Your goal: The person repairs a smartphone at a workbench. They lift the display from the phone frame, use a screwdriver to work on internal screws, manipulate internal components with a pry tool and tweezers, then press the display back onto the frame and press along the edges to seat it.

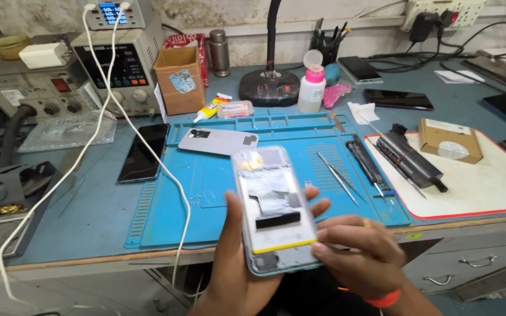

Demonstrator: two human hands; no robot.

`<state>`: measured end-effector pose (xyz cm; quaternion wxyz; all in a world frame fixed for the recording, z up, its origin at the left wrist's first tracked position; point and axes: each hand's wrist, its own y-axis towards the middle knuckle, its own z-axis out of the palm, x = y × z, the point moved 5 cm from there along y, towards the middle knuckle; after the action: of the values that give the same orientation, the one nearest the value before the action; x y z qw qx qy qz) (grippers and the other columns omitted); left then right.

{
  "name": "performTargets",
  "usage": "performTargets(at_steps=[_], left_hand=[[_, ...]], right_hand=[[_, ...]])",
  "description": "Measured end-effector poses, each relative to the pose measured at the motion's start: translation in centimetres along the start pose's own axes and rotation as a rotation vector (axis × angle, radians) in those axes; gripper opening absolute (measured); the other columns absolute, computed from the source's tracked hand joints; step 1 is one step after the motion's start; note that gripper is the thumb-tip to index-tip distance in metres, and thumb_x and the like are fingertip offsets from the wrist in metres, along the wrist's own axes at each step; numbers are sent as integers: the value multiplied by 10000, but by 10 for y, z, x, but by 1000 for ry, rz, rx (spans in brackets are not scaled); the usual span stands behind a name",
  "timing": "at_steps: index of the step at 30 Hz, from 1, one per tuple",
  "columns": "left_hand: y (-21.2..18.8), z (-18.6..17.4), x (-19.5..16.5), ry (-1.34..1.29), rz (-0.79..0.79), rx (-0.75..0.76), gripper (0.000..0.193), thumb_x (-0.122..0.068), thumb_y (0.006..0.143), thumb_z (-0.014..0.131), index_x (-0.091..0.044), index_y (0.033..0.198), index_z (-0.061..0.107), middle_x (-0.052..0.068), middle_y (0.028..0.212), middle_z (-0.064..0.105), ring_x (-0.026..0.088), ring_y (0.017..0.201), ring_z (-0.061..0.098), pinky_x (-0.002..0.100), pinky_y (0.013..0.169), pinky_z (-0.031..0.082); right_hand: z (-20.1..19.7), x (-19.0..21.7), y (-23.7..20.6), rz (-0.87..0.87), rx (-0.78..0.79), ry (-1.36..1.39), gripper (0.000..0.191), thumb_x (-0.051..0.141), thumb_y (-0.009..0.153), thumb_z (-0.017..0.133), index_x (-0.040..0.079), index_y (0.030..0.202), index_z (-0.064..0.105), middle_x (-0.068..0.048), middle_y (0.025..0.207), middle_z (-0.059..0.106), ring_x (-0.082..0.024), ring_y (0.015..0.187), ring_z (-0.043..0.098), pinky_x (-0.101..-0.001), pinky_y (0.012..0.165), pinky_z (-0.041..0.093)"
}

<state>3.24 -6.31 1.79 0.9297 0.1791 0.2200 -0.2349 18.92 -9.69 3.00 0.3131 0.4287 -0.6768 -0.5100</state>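
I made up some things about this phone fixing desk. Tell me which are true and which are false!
1. The left hand holds an opened phone from below. True.
2. The grey back cover lies on the blue mat. True.
3. The white bottle has a green cap. False: its cap is pink.
4. The tweezers are in the right hand. False: they lie on the mat; that hand touches the phone's lower edge.
5. A dark phone lies left of the mat. True.
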Motion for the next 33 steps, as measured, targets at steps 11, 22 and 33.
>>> performTargets(at_steps=[11, 22, 33], left_hand=[[18, 19, -31, 507, 410, 179, 856, -619, 969, 647, 35, 1492, 469, 193, 1446, 556, 284, 1337, 592, 468, 1083, 553], [7, 32, -24, 688, 423, 308, 767, -614, 1024, 623, -14, 1493, 532, 165, 1571, 510, 240, 1376, 570, 426, 1123, 562], [1, 43, -26, 669, 364, 357, 804, -641, 985, 671, 14, 1442, 586, 165, 1509, 519, 255, 1393, 565, 419, 1103, 577]], right_hand=[[36, -40, -35, 1223, -122, 1063, 356, 155, 1007, 604, -76, 1273, 654, -168, 1113, 747, -236, 990, 737, -427, 825, 631], [36, -38, -40, 1189, -145, 1256, 325, 104, 1020, 621, -84, 1285, 633, -178, 1142, 738, -249, 1002, 740, -446, 849, 630], [29, -36, -41, 1195, -184, 1237, 324, 83, 990, 632, -52, 1284, 660, -161, 1191, 721, -258, 1002, 730, -453, 801, 626]])
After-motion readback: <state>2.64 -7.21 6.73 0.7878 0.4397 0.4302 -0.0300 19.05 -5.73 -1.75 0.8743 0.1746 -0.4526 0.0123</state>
